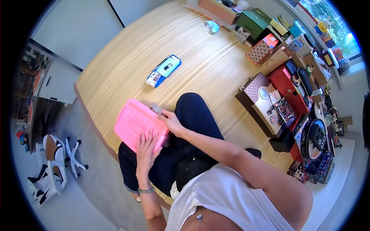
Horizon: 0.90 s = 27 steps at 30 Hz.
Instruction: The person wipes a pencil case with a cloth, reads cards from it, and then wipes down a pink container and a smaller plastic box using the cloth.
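Observation:
A pink plastic box [133,119] with a ridged lid rests tilted on my crossed legs. My left hand [146,148] lies on the lid near its lower edge, fingers stretched out and pressed flat on the surface. At the box's right side, my right hand [171,122] has its fingers closed on the edge. A small greyish piece [155,108] shows just beyond my right fingertips; I cannot make out what it is. The underside of the box is hidden.
I sit on a woven mat [216,69]. Ahead lies a blue case [165,70] with cards or packets on it. Farther off is a crumpled light-blue item [212,26]. Boxes and an open brown case [262,104] line the right side; an office chair [54,165] stands left.

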{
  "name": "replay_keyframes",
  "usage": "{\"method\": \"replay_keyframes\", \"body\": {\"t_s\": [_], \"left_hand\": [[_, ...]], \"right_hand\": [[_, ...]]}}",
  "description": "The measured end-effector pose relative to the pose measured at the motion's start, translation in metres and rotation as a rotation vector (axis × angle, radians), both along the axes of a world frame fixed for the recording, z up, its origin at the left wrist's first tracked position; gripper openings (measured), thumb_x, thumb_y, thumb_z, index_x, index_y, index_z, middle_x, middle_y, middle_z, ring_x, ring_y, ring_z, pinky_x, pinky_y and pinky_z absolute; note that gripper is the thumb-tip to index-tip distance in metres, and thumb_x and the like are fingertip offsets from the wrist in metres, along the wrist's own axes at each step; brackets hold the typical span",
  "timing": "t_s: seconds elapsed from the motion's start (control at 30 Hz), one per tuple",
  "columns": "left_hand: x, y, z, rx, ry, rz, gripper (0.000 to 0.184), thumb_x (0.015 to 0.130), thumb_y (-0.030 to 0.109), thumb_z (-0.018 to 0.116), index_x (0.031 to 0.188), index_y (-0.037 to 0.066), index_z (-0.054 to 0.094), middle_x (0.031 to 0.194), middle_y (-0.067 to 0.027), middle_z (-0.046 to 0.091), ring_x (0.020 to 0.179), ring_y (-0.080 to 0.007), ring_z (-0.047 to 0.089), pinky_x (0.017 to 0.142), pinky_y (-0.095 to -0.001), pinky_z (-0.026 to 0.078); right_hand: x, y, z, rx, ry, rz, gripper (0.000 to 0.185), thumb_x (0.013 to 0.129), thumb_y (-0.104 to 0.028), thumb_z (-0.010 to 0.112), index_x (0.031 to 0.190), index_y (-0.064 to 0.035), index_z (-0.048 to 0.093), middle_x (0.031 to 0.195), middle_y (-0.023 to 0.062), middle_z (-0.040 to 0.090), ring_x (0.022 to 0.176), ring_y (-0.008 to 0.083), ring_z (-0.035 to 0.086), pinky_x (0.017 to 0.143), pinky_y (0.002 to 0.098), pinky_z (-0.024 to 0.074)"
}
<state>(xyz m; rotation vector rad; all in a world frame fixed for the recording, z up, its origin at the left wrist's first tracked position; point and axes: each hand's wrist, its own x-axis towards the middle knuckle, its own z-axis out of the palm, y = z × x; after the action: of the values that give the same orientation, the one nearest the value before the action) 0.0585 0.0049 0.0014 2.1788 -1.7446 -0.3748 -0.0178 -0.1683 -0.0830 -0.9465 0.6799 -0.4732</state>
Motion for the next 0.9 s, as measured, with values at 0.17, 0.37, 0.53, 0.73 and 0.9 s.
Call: {"method": "replay_keyframes", "body": {"t_s": [0.17,0.37,0.53,0.73,0.9], "left_hand": [[-0.009,-0.011,0.011,0.007,0.000,0.035,0.081,0.073,0.002,0.072,0.146,0.009,0.039,0.150,-0.0099,0.041,0.139,-0.0376,0.035,0.117,-0.0491,0.024],[-0.024,-0.028,-0.011,-0.147,-0.060,0.340,0.095,0.068,0.004,0.072,0.151,0.004,0.026,0.156,-0.0153,0.030,0.143,-0.0377,0.029,0.114,-0.0551,0.024],[0.002,-0.014,-0.013,-0.319,0.163,0.418,0.083,0.072,0.005,0.075,0.146,0.001,0.037,0.150,-0.0184,0.040,0.138,-0.0380,0.038,0.112,-0.0480,0.030],[0.009,0.005,-0.008,-0.286,0.535,0.499,0.079,0.073,0.002,0.079,0.144,0.001,0.042,0.148,-0.0173,0.043,0.136,-0.0334,0.042,0.111,-0.0390,0.035],[0.007,-0.002,-0.004,-0.306,0.427,0.392,0.077,0.077,0.012,0.080,0.143,-0.001,0.042,0.145,-0.0174,0.047,0.135,-0.0274,0.044,0.111,-0.0368,0.035]], "right_hand": [[-0.002,0.013,0.008,-0.091,0.136,-0.195,0.017,0.091,-0.013,0.066,0.099,0.0025,0.067,0.076,-0.0080,0.050,0.067,0.0026,0.037,0.057,0.0226,0.0313],[-0.003,0.060,0.051,-0.219,0.171,-0.282,0.030,0.090,-0.015,0.067,0.110,0.0077,0.063,0.085,-0.0010,0.062,0.079,0.0067,0.052,0.070,0.0232,0.0440],[-0.025,0.082,0.064,-0.380,0.010,0.013,0.048,0.099,-0.019,0.052,0.140,0.0038,0.044,0.138,0.0155,0.050,0.124,0.0195,0.048,0.103,0.0294,0.0360],[-0.020,0.079,0.051,-0.537,-0.081,0.117,0.055,0.102,-0.016,0.037,0.151,0.0009,0.022,0.149,0.0259,0.035,0.141,0.0356,0.033,0.115,0.0372,0.0230],[0.067,0.007,-0.008,-0.798,0.066,0.045,0.059,0.099,-0.020,0.042,0.153,-0.0086,0.023,0.151,0.0278,0.031,0.141,0.0449,0.025,0.116,0.0448,0.0217]]}}
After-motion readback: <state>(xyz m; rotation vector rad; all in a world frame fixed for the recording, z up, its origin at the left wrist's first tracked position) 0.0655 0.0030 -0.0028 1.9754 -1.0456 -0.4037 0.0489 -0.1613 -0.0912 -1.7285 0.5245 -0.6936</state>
